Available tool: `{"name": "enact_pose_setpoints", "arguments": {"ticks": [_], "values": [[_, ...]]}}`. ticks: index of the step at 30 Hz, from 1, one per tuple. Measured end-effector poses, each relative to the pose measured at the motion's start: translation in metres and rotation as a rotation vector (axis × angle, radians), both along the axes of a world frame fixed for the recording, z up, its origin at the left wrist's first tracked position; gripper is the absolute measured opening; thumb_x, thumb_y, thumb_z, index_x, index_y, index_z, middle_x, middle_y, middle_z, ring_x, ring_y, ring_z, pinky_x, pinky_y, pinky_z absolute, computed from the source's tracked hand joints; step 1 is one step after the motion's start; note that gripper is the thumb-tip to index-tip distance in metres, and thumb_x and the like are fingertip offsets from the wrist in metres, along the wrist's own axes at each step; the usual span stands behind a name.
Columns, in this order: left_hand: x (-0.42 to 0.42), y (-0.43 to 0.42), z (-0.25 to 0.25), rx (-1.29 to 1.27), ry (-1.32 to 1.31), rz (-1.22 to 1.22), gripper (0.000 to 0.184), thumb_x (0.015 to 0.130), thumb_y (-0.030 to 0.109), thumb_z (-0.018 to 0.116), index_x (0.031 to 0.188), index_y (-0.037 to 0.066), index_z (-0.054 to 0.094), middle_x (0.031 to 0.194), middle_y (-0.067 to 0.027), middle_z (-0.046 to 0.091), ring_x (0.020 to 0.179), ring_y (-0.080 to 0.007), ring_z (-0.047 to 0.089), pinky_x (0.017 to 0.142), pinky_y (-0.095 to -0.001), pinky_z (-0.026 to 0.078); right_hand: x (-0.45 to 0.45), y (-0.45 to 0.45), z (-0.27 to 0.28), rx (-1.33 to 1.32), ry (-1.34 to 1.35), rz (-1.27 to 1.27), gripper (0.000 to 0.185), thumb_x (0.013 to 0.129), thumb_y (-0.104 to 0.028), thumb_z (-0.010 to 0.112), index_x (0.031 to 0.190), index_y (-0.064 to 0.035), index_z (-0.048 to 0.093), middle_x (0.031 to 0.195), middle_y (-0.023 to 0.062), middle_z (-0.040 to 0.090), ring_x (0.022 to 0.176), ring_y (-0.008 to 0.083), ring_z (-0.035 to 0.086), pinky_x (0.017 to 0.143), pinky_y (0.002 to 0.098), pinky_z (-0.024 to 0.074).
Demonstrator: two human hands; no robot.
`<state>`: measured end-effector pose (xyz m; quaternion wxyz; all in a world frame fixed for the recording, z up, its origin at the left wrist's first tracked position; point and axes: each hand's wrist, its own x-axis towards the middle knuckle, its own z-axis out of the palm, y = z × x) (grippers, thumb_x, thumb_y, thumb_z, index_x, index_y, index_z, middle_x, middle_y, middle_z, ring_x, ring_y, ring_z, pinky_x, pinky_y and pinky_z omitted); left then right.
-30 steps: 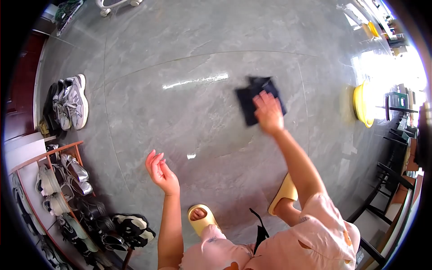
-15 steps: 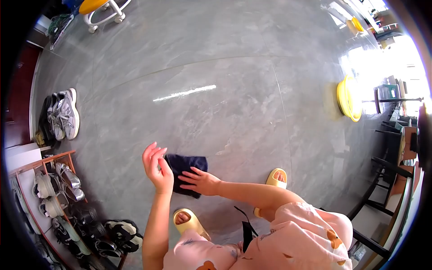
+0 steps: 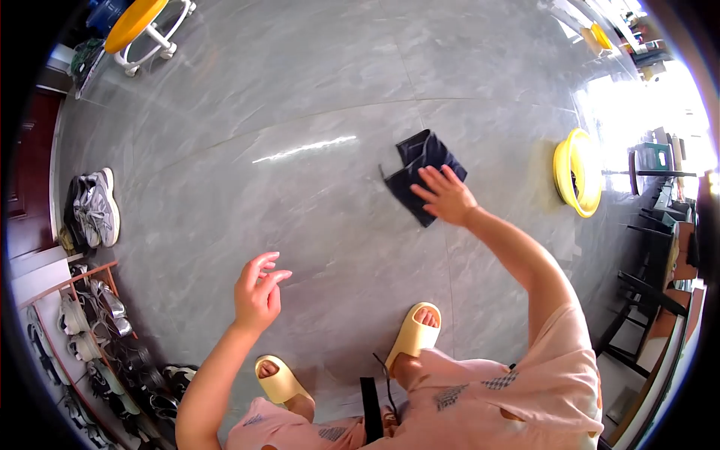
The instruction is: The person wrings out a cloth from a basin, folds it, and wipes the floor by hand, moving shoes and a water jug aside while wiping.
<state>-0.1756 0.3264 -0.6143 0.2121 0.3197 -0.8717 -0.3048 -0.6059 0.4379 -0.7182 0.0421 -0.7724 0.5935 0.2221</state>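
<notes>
A dark navy cloth (image 3: 412, 174), folded into layers with loose corners, lies on the grey tiled floor in front of me. My right hand (image 3: 448, 199) rests flat on its right part, fingers spread and pointing up and left, not wrapped round it. My left hand (image 3: 257, 294) is raised at the lower left, well apart from the cloth. Its fingers are loosely bent and apart, and it holds nothing. Below the hands are my feet in yellow slides (image 3: 414, 334).
A yellow basin (image 3: 562, 174) stands on the floor at the right, near black chair legs (image 3: 634, 319). A crowded shoe rack (image 3: 64, 285) and grey sneakers (image 3: 103, 206) line the left side. A yellow-seated stool (image 3: 135, 24) on casters stands at the top left.
My right hand and the cloth under it have moved across the floor, up and to the right in view. The left hand stays raised, slightly lower. My feet and the view have shifted.
</notes>
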Motion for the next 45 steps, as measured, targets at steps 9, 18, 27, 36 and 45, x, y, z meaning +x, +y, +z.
{"name": "enact_pose_setpoints", "arguments": {"ticks": [9,18,27,36,45], "values": [[-0.099,-0.002,-0.001,-0.063,-0.204,-0.221,0.018,0.071,-0.002,0.059,0.085,0.01,0.064,0.109,-0.0054,0.059,0.086,-0.0235,0.061,0.07,-0.0347,0.052,0.2,0.027,-0.047,-0.217,-0.836,0.345,0.043,0.083,-0.047,0.054,0.124,-0.0333,0.055,0.142,0.0029,0.038,0.137,0.0344,0.024,0.112,0.0568,0.0154],[-0.156,-0.01,-0.024,0.005,-0.363,-0.226,0.028,0.068,-0.008,0.056,0.087,0.01,0.065,0.114,-0.0048,0.056,0.086,-0.0216,0.059,0.07,-0.0345,0.051,-0.012,-0.048,-0.043,-0.479,-0.531,-0.213,0.046,0.083,-0.038,0.058,0.127,-0.0243,0.052,0.137,0.0017,0.044,0.13,0.0268,0.034,0.108,0.0468,0.0255],[-0.161,0.001,-0.043,0.069,-0.405,-0.221,0.028,0.069,-0.007,0.056,0.087,0.012,0.066,0.115,-0.0032,0.055,0.085,-0.0201,0.061,0.068,-0.0347,0.051,-0.144,-0.074,-0.064,-0.555,-0.229,-0.911,0.044,0.093,-0.025,0.042,0.135,-0.0126,0.043,0.144,0.01,0.037,0.133,0.028,0.034,0.108,0.0457,0.0268],[-0.205,0.001,-0.045,0.054,-0.122,-0.173,0.024,0.07,-0.009,0.053,0.083,0.006,0.066,0.105,-0.0086,0.061,0.079,-0.0234,0.063,0.069,-0.0335,0.052,0.199,0.026,-0.037,-0.147,-0.77,-0.257,0.052,0.088,-0.035,0.045,0.135,-0.0116,0.046,0.146,0.0075,0.037,0.137,0.0249,0.027,0.114,0.045,0.0153],[-0.201,-0.003,-0.046,0.075,-0.195,-0.26,0.03,0.066,-0.014,0.049,0.082,0.006,0.066,0.108,-0.0079,0.059,0.078,-0.0211,0.062,0.066,-0.0308,0.051,-0.023,0.103,-0.029,-0.267,-0.557,-0.384,0.043,0.084,-0.031,0.057,0.126,-0.0238,0.054,0.141,0.0034,0.043,0.133,0.0271,0.034,0.112,0.0473,0.0218]]}}
